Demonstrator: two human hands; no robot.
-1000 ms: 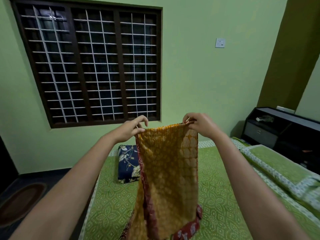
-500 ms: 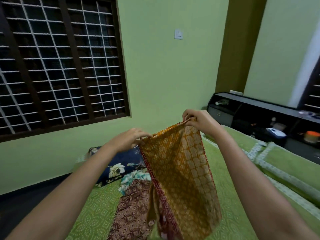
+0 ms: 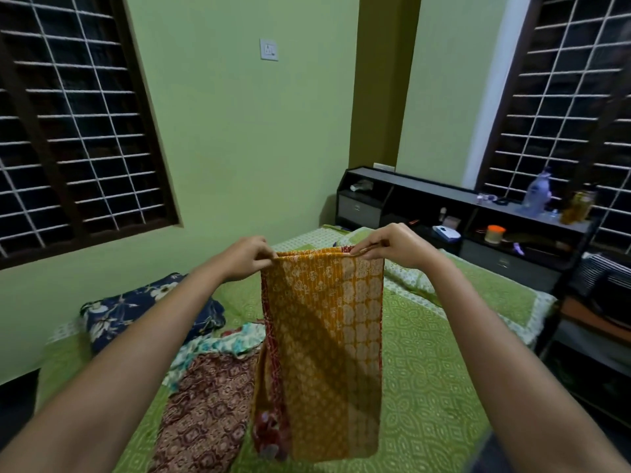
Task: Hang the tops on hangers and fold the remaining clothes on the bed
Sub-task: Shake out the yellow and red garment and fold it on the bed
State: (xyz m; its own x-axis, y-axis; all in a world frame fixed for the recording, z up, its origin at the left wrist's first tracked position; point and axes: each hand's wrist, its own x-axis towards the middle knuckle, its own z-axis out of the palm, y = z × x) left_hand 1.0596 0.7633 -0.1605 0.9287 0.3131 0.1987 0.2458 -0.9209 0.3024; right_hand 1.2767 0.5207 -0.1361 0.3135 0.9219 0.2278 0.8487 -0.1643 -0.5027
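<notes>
Holding the Yellow Cloth Up Over the Bed

Pinching the top edge of a yellow printed cloth (image 3: 322, 339), both hands keep it stretched flat in the air. The left hand (image 3: 246, 258) grips one top corner, the right hand (image 3: 392, 246) the other, and on each the fingers and thumb are curled tight together on the fabric. The cloth lies between the two hands along its upper edge and hangs straight down from the fingertips, its lower end just above the bed (image 3: 426, 370); whether it touches the sheet cannot be told.

Held this way, by both corners with the edge pulled level, the cloth's own weight draws out the creases and lines up its sides, which looks like the setup for a fold rather than for a hanger. A dark red border runs down its left side.

On the green sheet to the left lie more clothes waiting their turn: a maroon patterned garment (image 3: 208, 411), a white and teal floral piece (image 3: 218, 349) partly under it, and a navy floral bundle (image 3: 150, 312) nearer the wall. No hanger is in view.
</notes>
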